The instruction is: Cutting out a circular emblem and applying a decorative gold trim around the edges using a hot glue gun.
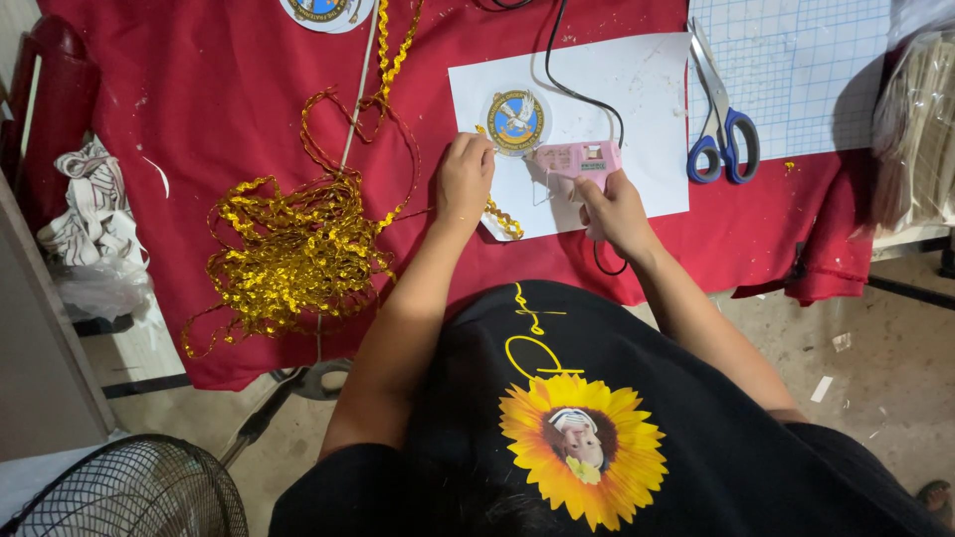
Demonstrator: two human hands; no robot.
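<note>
From the head camera we look down on a table draped in red cloth [199,89], with a white sheet of paper [647,169] laid on it. On that sheet rests a round badge [515,121] with a gold rim and a blue centre.

Our left hand [464,179] is curled closed just beside the badge's lower left edge, pinching the end of a gold braid trim [504,219] against the paper; the trim runs out from under the hand toward us. Our right hand [617,211] is wrapped around the grip of a pink glue gun [577,159], whose nozzle points left toward the badge. Its black cord [572,89] loops away across the paper to the top of the view.

We judge the braid to be light, limp and easily tangled, so it is best held close to its working end, between the fingertips. The badge looks thin, stiff and light, likely to slide unless pressed flat. The gun's tip is surely hot; the handle is the only place to hold it.

To the left a large loose heap of gold trim [288,249] lies on the cloth. Blue-handled scissors [721,129] rest to the right, partly on a gridded mat [796,60]. A fan's wire guard [129,492] shows at the bottom left.
</note>
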